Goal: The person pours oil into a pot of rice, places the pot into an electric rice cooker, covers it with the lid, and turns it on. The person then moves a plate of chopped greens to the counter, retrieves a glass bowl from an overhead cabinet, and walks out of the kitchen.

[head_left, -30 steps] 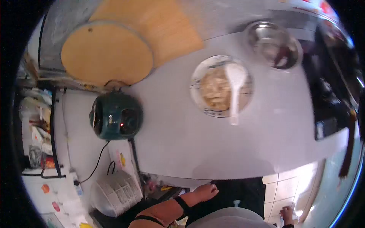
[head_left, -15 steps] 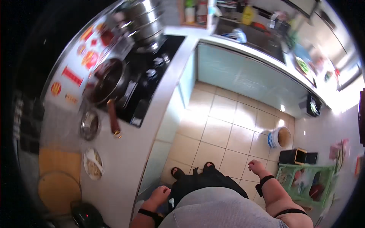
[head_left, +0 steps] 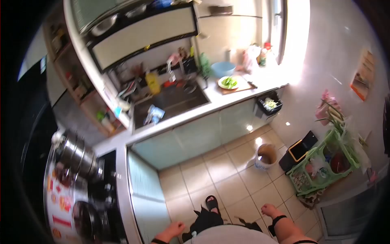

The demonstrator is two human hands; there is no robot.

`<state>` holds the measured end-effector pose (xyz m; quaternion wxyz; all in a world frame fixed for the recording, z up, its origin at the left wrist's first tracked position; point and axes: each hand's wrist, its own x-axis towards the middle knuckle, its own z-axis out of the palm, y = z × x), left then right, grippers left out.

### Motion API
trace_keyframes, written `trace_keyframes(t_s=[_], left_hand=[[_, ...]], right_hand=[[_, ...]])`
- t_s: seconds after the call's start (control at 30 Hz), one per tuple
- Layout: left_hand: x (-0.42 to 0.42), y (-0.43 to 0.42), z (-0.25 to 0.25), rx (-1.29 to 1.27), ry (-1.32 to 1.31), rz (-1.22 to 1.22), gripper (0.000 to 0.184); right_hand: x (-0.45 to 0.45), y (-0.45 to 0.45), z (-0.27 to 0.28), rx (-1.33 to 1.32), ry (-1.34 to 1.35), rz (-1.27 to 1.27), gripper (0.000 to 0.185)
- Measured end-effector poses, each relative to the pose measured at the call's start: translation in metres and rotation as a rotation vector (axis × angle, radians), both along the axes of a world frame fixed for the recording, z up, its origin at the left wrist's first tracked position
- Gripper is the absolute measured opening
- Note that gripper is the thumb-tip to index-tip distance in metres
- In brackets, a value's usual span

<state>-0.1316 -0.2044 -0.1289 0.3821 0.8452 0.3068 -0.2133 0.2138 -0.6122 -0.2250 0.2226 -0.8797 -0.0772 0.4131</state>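
Note:
My left hand [head_left: 174, 230] hangs low beside the light blue cabinet doors, its fingers curled in; whether anything small is inside cannot be made out. Over the tiled floor, to the right of my body, is my right hand [head_left: 269, 210], also curled and touching nothing visible. Ahead, on the far counter, a white plate of chopped greens [head_left: 228, 83] rests on a wooden board [head_left: 243, 84], with a knife [head_left: 252, 84] at its right. A light blue bowl [head_left: 223, 69] stands behind the plate.
The sink [head_left: 178, 99] holds a blue-and-white packet. At left are stacked steel steamers [head_left: 79, 156] and a dark pan [head_left: 85, 219] on the stove. A bucket [head_left: 265, 157], a black bin [head_left: 298, 151] and a green vegetable rack [head_left: 325, 162] stand at right.
The view has swung right from the counter with the dumpling-like food to the sink side. My body has moved over the tiled floor, and the plate with the white spoon has left view.

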Motion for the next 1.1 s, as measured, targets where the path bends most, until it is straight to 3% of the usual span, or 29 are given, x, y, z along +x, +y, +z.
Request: trace_keyframes(t_s=[0.07,0.1,0.17,0.23,0.3,0.37,0.4,0.47,0.5,0.53,0.6,0.7,0.77,0.83,0.9,0.97,1.03,1.1], left_hand=[[0.024,0.027,-0.041,-0.077,0.086,-0.043,0.036],[0.045,0.035,-0.028,0.034,0.103,-0.183,0.042],[0.088,0.057,-0.013,-0.05,0.101,-0.119,0.043],[0.122,0.091,-0.036,-0.087,0.057,-0.082,0.044],[0.165,0.123,-0.042,-0.041,0.08,-0.145,0.045],[0.21,0.152,-0.051,0.015,0.107,-0.202,0.046],[0.232,0.166,-0.052,0.025,0.077,-0.17,0.047],[0.274,0.197,-0.066,0.03,0.043,-0.121,0.041],[0.292,0.211,-0.077,0.025,0.036,-0.107,0.035],[0.309,0.215,-0.062,0.009,0.009,-0.081,0.034],[0.355,0.225,-0.036,-0.004,-0.041,-0.071,0.033],[0.412,0.231,0.004,0.042,-0.052,-0.069,0.03],[0.443,0.232,0.016,0.09,-0.042,-0.053,0.028],[0.472,0.236,0.018,0.062,-0.224,0.071,0.022],[0.501,0.238,0.02,0.067,-0.286,0.12,0.019],[0.533,0.238,0.027,0.084,-0.354,0.17,0.016],[0.566,0.24,0.042,0.141,-0.304,0.157,0.014],[0.602,0.243,0.053,0.133,-0.296,0.152,0.013]], right_hand=[[0.012,0.007,-0.007,-0.054,-0.021,0.009,0.027],[0.018,0.005,-0.012,-0.069,-0.03,-0.006,0.027],[0.035,0.006,-0.014,-0.115,-0.001,-0.011,0.028],[0.057,0.002,-0.024,-0.162,0.01,-0.053,0.029],[0.098,0.005,0.001,-0.212,0.066,-0.108,0.03],[0.14,0.024,0.028,-0.205,0.297,-0.036,0.031],[0.16,0.028,0.01,-0.206,0.241,-0.016,0.032],[0.182,0.048,0.016,-0.139,-0.147,-0.055,0.031],[0.195,0.064,0.028,-0.056,-0.111,-0.24,0.03],[0.209,0.083,0.042,0.024,-0.078,-0.426,0.028],[0.227,0.12,0.064,0.168,-0.066,-0.523,0.025],[0.261,0.169,0.083,0.191,0.001,-0.373,0.023],[0.301,0.184,0.057,0.221,-0.047,-0.204,0.021],[0.355,0.211,0.045,0.401,-0.059,-0.201,0.02],[0.414,0.264,0.077,0.298,-0.207,-0.11,0.018],[0.471,0.311,0.088,0.504,-0.099,-0.286,0.016],[0.533,0.352,0.101,0.412,-0.208,-0.136,0.018],[0.583,0.383,0.115,0.5,-0.566,-0.11,0.021]])
